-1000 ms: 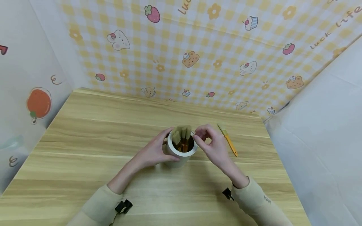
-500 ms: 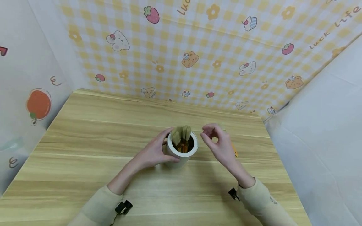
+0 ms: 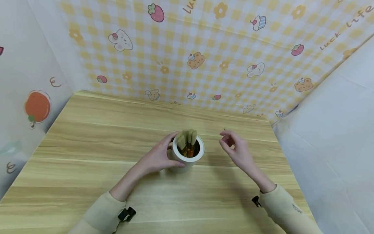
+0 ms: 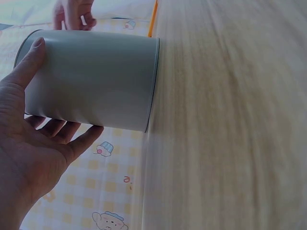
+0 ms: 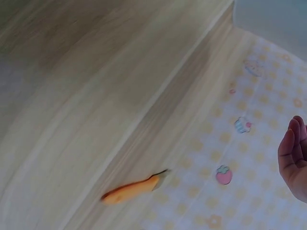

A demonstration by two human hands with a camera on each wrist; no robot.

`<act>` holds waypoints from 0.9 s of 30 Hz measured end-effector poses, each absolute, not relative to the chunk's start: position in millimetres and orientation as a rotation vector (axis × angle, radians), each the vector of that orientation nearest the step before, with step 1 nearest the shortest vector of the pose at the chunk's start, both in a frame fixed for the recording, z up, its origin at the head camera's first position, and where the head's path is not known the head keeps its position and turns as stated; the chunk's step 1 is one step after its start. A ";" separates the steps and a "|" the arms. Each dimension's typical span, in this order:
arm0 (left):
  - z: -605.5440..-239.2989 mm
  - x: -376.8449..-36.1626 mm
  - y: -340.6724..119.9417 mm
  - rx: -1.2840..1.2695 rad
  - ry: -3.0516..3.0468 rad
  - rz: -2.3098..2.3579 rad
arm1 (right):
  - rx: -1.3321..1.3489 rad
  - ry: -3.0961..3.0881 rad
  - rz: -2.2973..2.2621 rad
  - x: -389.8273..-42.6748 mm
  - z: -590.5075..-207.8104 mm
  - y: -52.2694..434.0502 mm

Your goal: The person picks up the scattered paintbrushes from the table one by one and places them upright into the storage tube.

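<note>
My left hand (image 3: 159,155) grips the side of a pale grey cylindrical pot (image 3: 187,159) that stands upright on the table; in the left wrist view its thumb and fingers wrap around the smooth wall (image 4: 96,72). Several brushes (image 3: 190,136) stand in the pot, pale bristles up, handles mostly hidden inside. My right hand (image 3: 240,152) hovers to the right of the pot, fingers loosely bent and holding nothing. Below it lies an orange-handled brush (image 5: 130,190), with a thin dark strip along it in the right wrist view; the hand mostly hides it in the head view.
The wood-grain table (image 3: 117,136) reaches back to a yellow checked cloth (image 3: 175,42) with cartoon prints. White sheets hang at the left (image 3: 17,78) and right (image 3: 336,130) sides.
My right hand has moved away from the pot's rim to the right, over the brush on the table. My left hand keeps its grip on the pot, and the pot stays put.
</note>
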State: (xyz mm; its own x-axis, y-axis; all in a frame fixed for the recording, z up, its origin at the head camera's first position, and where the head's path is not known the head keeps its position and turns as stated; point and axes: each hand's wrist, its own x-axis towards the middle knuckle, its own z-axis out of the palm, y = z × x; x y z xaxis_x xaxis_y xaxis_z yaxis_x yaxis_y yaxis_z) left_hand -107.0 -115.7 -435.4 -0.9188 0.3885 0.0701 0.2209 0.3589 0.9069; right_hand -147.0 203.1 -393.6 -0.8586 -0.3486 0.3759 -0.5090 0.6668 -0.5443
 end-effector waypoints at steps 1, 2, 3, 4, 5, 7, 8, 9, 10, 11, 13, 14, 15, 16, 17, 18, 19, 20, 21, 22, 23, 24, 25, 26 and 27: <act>-435.2 -106.9 -115.9 0.556 2.457 1.602 | 0.685 -2.659 0.949 -148.4 -395.1 206.4; -435.0 -106.8 -116.0 0.556 2.458 1.601 | 0.679 -2.675 0.931 -149.8 -396.4 209.8; -434.9 -106.7 -116.1 0.557 2.460 1.601 | 0.677 -2.687 0.906 -151.4 -397.9 213.3; -434.9 -106.6 -116.1 0.557 2.462 1.600 | 0.670 -2.702 0.882 -153.2 -399.4 217.0; -434.8 -106.6 -116.1 0.556 2.462 1.602 | 0.666 -2.714 0.865 -155.1 -400.7 220.6; -434.6 -106.5 -116.1 0.557 2.460 1.606 | 0.654 -2.736 0.830 -159.5 -404.0 228.5; -434.5 -106.4 -116.0 0.556 2.458 1.607 | 0.643 -2.747 0.812 -162.0 -406.1 232.7; -434.4 -106.4 -116.0 0.557 2.455 1.609 | 0.629 -2.759 0.796 -164.5 -408.2 236.9; -434.3 -106.3 -115.9 0.555 2.452 1.610 | 0.611 -2.773 0.784 -167.2 -410.4 241.2; -434.2 -106.3 -115.8 0.553 2.448 1.612 | 0.597 -2.784 0.773 -170.0 -412.7 245.2; -434.2 -106.3 -115.9 0.549 2.443 1.612 | 0.558 -2.813 0.753 -175.9 -418.4 253.4; -434.2 -106.3 -116.1 0.548 2.442 1.612 | 0.536 -2.832 0.743 -178.7 -421.1 257.3; -434.2 -106.4 -116.3 0.547 2.443 1.610 | 0.515 -2.849 0.741 -181.5 -423.8 261.2; -434.3 -106.4 -116.5 0.547 2.444 1.609 | 0.493 -2.869 0.737 -184.1 -426.7 265.2; -434.4 -106.6 -116.7 0.549 2.444 1.610 | 0.474 -2.887 0.729 -186.4 -429.4 268.7; -434.5 -106.8 -116.9 0.550 2.445 1.610 | 0.454 -2.903 0.729 -188.5 -432.0 272.5; -434.6 -106.9 -117.0 0.550 2.445 1.611 | 0.437 -2.920 0.728 -190.4 -434.3 275.9; -434.7 -107.1 -117.1 0.553 2.448 1.611 | 0.425 -2.936 0.735 -192.1 -436.2 279.1; -435.0 -107.3 -117.1 0.556 2.449 1.613 | 0.412 -2.951 0.745 -193.4 -437.8 282.1; -435.2 -107.5 -117.1 0.561 2.449 1.616 | 0.405 -2.964 0.749 -194.5 -439.0 284.6; -435.3 -107.7 -117.0 0.562 2.448 1.619 | 0.397 -2.975 0.761 -195.6 -439.9 286.9; -435.3 -107.6 -116.8 0.562 2.447 1.619 | 0.391 -2.988 0.775 -196.6 -440.6 289.2; -435.3 -107.6 -116.4 0.563 2.445 1.621 | 0.381 -3.004 0.785 -197.3 -441.4 291.5; -435.4 -107.6 -115.9 0.565 2.444 1.618 | 0.371 -3.018 0.792 -197.9 -442.2 293.7; -435.2 -107.4 -115.3 0.565 2.439 1.617 | 0.361 -3.033 0.791 -198.3 -442.9 295.7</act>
